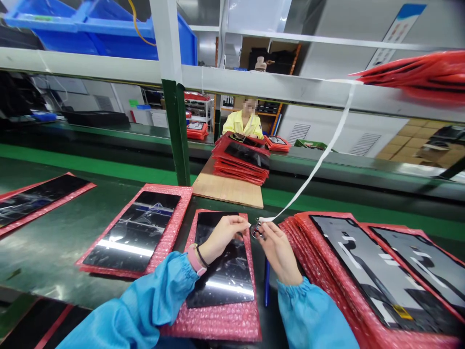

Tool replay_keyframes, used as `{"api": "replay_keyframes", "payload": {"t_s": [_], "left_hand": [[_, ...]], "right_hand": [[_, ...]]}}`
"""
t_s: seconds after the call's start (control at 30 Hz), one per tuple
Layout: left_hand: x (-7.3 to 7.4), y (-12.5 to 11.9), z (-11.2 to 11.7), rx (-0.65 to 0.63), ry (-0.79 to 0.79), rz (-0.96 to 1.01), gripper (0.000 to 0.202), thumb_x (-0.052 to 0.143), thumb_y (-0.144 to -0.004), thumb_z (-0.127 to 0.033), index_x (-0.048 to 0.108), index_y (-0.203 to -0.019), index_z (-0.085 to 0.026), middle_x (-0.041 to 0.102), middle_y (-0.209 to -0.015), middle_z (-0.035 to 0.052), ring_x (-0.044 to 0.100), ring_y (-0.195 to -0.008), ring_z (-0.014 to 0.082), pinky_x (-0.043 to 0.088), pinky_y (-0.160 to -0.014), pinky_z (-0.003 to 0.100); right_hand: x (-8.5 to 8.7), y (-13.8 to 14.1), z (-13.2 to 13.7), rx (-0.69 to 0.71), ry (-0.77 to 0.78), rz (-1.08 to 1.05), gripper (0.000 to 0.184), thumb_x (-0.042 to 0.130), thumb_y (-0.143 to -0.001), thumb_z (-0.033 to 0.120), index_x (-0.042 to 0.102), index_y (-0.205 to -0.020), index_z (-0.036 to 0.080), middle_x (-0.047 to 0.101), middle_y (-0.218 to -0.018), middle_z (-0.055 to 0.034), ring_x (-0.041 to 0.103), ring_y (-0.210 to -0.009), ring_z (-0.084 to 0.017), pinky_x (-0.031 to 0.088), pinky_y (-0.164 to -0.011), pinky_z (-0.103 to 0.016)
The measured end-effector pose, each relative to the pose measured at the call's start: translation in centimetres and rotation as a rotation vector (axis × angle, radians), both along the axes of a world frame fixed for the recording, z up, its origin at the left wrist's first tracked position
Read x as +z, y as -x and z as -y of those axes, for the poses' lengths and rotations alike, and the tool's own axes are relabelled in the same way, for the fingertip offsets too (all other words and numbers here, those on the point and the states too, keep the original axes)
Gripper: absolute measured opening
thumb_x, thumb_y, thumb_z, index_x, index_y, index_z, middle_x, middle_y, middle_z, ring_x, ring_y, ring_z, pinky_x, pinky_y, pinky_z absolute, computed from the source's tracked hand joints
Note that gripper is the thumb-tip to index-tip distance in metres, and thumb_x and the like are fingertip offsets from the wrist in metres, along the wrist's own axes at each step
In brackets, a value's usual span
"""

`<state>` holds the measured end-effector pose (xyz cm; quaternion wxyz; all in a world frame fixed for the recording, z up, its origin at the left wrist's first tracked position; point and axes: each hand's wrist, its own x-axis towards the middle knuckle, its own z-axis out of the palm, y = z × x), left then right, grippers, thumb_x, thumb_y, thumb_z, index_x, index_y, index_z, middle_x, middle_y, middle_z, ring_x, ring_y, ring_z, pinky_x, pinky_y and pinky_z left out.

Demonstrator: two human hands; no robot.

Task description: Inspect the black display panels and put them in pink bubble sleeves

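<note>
Head view, and I'm watching a person in blue sleeves work at a dark green desk (39, 264). Their left hand (223, 237), a pink band (195, 261) at its wrist, reaches over a glossy dark panel (225, 281), thumb and forefinger brought together; whatever sits between those tips is too small for me to make out. Just beside it, the right hand (281, 249) has its fingers closed on the lower end of a white strap (327, 148), next to a small metal fitting (256, 230). From there the strap slants up to the pale rail (290, 82) overhead.

That dark panel lies directly below the left hand, on pink bubble wrap (218, 322). Between it and the right-hand sleeve lies a blue pen (267, 283). Over to the right, a grey-backed panel (366, 257) tops a thick stack of wrap, with a similar one just beside it. To the left, a second glossy panel (134, 232) rests on its own wrap.

Beyond the hands, a pile of red sleeves (240, 169) stands on a wooden board (228, 189), and a co-worker in a yellow top (232, 122) is behind it. Blue bins (109, 43) sit up at the left.
</note>
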<state>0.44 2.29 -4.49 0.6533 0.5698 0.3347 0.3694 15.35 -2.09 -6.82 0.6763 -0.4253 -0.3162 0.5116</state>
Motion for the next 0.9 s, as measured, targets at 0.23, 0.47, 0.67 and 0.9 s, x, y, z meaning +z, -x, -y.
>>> {"api": "replay_keyframes", "payload": {"t_s": [0.23,0.47,0.67,0.9], "left_hand": [[-2.3,1.6,3.3,-0.312,-0.215,-0.406,0.008,0.065,-0.069,-0.018,0.065,-0.062,-0.016,0.057,-0.058,-0.0018,0.049,-0.056,0.0126,0.037,-0.057,0.025],[-3.8,1.2,7.2,-0.341,-0.508,-0.718,0.01,0.059,-0.079,-0.016,0.063,-0.069,-0.018,0.063,-0.078,0.005,0.052,-0.086,0.0222,0.039,-0.08,0.033],[-4.6,0.9,7.4,-0.362,-0.641,-0.826,0.013,0.055,-0.086,-0.019,0.06,-0.075,-0.017,0.062,-0.084,0.0055,0.051,-0.088,0.0221,0.04,-0.085,0.036],[-4.7,1.1,8.0,-0.36,-0.783,-0.977,0.011,0.054,-0.089,-0.021,0.061,-0.082,-0.017,0.063,-0.094,0.0054,0.054,-0.091,0.0211,0.044,-0.085,0.034]], "right_hand": [[-2.8,-2.3,1.3,-0.089,0.192,-0.282,0.037,0.081,-0.056,0.023,0.071,-0.091,0.024,0.068,-0.078,0.0023,0.057,-0.064,-0.01,0.05,-0.06,-0.023],[-4.1,-3.6,2.0,-0.246,0.212,-0.463,0.025,0.066,-0.075,0.008,0.06,-0.097,0.019,0.064,-0.092,0.0016,0.057,-0.067,-0.008,0.05,-0.061,-0.021],[-4.3,-3.7,2.3,-0.242,0.227,-0.539,0.012,0.058,-0.089,0.012,0.059,-0.1,0.014,0.062,-0.094,-0.001,0.057,-0.066,-0.009,0.05,-0.058,-0.022],[-4.4,-4.2,2.4,-0.242,0.231,-0.575,0.017,0.053,-0.09,0.007,0.059,-0.105,0.013,0.063,-0.094,-0.0012,0.058,-0.064,-0.008,0.05,-0.055,-0.02]]}}
